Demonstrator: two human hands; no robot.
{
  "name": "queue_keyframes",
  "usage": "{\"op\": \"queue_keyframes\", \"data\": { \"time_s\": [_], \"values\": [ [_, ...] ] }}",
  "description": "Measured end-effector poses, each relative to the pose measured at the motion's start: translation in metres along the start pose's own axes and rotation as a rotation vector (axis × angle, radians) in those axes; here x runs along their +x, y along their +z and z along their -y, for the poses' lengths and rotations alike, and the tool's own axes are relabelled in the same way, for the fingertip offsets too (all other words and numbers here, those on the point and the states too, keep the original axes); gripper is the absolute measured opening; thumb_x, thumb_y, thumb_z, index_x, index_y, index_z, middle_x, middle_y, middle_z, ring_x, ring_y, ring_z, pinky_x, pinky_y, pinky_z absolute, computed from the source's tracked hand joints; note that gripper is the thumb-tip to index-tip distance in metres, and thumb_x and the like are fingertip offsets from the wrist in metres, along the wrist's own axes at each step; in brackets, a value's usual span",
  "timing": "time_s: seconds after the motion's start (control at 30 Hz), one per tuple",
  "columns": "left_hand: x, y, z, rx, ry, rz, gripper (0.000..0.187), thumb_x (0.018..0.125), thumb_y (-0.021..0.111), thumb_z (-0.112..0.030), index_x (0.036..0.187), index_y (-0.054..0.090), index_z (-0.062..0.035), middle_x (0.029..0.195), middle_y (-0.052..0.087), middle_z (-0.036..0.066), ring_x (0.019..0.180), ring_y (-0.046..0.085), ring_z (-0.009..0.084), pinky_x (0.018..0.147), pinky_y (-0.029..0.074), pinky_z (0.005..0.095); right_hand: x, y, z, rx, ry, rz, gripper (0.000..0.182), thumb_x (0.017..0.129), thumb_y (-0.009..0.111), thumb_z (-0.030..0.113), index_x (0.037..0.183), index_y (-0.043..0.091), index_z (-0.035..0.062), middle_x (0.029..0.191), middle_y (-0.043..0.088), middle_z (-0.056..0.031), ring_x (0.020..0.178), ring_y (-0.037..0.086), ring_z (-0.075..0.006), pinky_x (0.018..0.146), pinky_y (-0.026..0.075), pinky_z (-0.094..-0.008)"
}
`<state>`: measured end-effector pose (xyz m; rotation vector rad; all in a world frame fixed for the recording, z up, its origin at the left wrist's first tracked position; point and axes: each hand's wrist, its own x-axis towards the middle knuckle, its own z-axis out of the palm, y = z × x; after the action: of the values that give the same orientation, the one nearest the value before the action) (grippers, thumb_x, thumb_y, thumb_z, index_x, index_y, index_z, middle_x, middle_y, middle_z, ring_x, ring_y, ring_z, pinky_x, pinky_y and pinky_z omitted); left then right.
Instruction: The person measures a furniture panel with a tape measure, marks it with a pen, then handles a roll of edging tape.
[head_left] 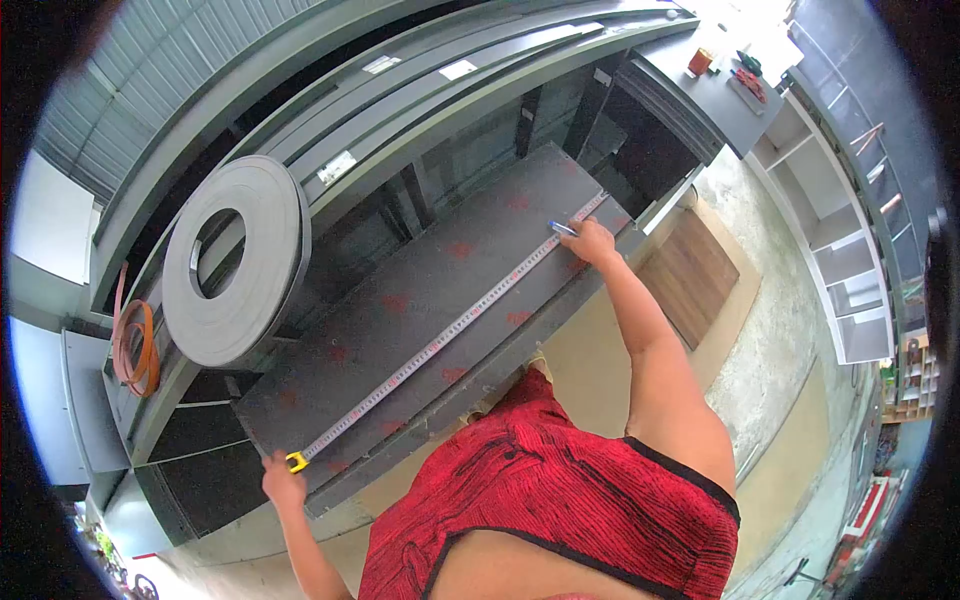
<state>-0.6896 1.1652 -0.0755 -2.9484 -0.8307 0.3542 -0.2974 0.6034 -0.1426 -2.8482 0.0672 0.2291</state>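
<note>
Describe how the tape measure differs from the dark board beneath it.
The tape measure is a narrow, pale strip with a yellow case; the board is wide and dark. The tape measure carries close-set markings, the board scattered red marks. Both run diagonally across the view.

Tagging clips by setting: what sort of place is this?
Probably a furniture workshop: a large roll of grey strip, a dark board under a tape measure, and an open shelf unit.
</note>
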Motion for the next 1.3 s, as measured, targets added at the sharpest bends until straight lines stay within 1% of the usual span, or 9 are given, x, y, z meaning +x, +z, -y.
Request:
{"op": "queue_keyframes", "data": {
  "time_s": [0.07, 0.17, 0.4, 0.53, 0.9, 1.03, 1.17, 1.2, 1.3],
  "values": [
    [0.0, -0.015, -0.043, -0.064, 0.063, 0.01, 0.04, 0.059, 0.066, -0.006, 0.097, 0.055, -0.0051, 0.098, 0.051, 0.018, 0.082, 0.058, 0.0368, 0.07, 0.048, 0.0437, -0.001, -0.002, -0.004, 0.014, -0.019, 0.011, 0.046, 0.074, 0.06, 0.041, 0.112, 0.06, 0.0165, 0.106, 0.055, -0.0168, 0.099, 0.055, -0.0336, 0.084, 0.043, -0.0404],
    [0.002, -0.037, -0.113, -0.083, 0.179, 0.098, 0.042, 0.058, 0.067, -0.012, 0.098, 0.057, -0.007, 0.092, 0.053, 0.016, 0.079, 0.058, 0.0354, 0.069, 0.047, 0.0438, 0.003, -0.009, -0.008, 0.008, -0.033, 0.103, 0.044, 0.072, 0.06, 0.033, 0.113, 0.059, 0.0176, 0.104, 0.055, -0.017, 0.099, 0.055, -0.0339, 0.084, 0.044, -0.0411],
    [0.032, -0.051, -0.257, -0.174, 0.484, 0.11, 0.041, 0.06, 0.068, -0.021, 0.097, 0.056, -0.0069, 0.092, 0.055, 0.015, 0.081, 0.058, 0.0338, 0.07, 0.047, 0.0439, 0.005, -0.005, -0.018, 0.007, -0.08, 0.058, 0.039, 0.069, 0.053, 0.014, 0.107, 0.061, 0.0193, 0.103, 0.057, -0.0173, 0.095, 0.058, -0.0334, 0.081, 0.047, -0.0411],
    [0.052, -0.065, -0.336, -0.223, 0.606, 0.116, 0.041, 0.061, 0.067, -0.022, 0.097, 0.055, -0.0065, 0.092, 0.055, 0.015, 0.083, 0.058, 0.0334, 0.071, 0.047, 0.0438, 0.006, -0.001, -0.025, 0.051, -0.131, 0.042, 0.047, 0.068, 0.05, 0.007, 0.113, 0.058, 0.0187, 0.101, 0.056, -0.0184, 0.091, 0.058, -0.0359, 0.078, 0.047, -0.043],
    [0.09, -0.071, -0.498, -0.253, 0.795, 0.095, 0.044, 0.063, 0.065, -0.026, 0.098, 0.054, -0.0016, 0.095, 0.056, 0.018, 0.085, 0.059, 0.0339, 0.075, 0.047, 0.0432, 0.023, -0.005, -0.059, 0.142, -0.275, 0.08, 0.046, 0.069, 0.049, 0.008, 0.109, 0.061, 0.0263, 0.096, 0.058, -0.0162, 0.086, 0.06, -0.0332, 0.075, 0.047, -0.0416],
    [0.093, -0.078, -0.543, -0.25, 0.819, 0.117, 0.044, 0.063, 0.065, -0.027, 0.098, 0.054, -0.0008, 0.095, 0.056, 0.018, 0.085, 0.059, 0.0344, 0.075, 0.047, 0.0432, 0.031, -0.006, -0.067, 0.182, -0.299, 0.12, 0.044, 0.067, 0.052, 0.009, 0.107, 0.063, 0.0234, 0.092, 0.057, -0.0136, 0.088, 0.057, -0.0317, 0.074, 0.046, -0.0411],
    [0.099, -0.076, -0.583, -0.279, 0.843, 0.094, 0.044, 0.063, 0.066, -0.026, 0.097, 0.054, -0.0005, 0.093, 0.057, 0.019, 0.085, 0.059, 0.0345, 0.076, 0.048, 0.043, 0.044, -0.011, -0.072, 0.246, -0.344, 0.11, 0.04, 0.066, 0.052, 0.009, 0.104, 0.063, 0.0163, 0.089, 0.057, -0.0145, 0.089, 0.056, -0.0332, 0.075, 0.045, -0.0424],
    [0.101, -0.077, -0.592, -0.287, 0.853, 0.086, 0.044, 0.063, 0.066, -0.026, 0.097, 0.054, -0.0003, 0.093, 0.057, 0.019, 0.085, 0.059, 0.0344, 0.076, 0.048, 0.043, 0.051, -0.007, -0.078, 0.305, -0.365, -0.02, 0.038, 0.067, 0.054, 0.009, 0.103, 0.063, 0.016, 0.086, 0.059, -0.0127, 0.083, 0.059, -0.0308, 0.071, 0.047, -0.04],
    [0.111, -0.078, -0.619, -0.331, 0.85, 0.068, 0.044, 0.062, 0.065, -0.029, 0.095, 0.054, -0.0019, 0.092, 0.058, 0.018, 0.086, 0.058, 0.0351, 0.076, 0.046, 0.0437, 0.054, -0.071, -0.083, 0.805, -0.279, -0.272, 0.039, 0.066, 0.055, 0.006, 0.103, 0.063, 0.0134, 0.082, 0.059, -0.0105, 0.076, 0.058, -0.0258, 0.067, 0.046, -0.0339]
  ]
}}
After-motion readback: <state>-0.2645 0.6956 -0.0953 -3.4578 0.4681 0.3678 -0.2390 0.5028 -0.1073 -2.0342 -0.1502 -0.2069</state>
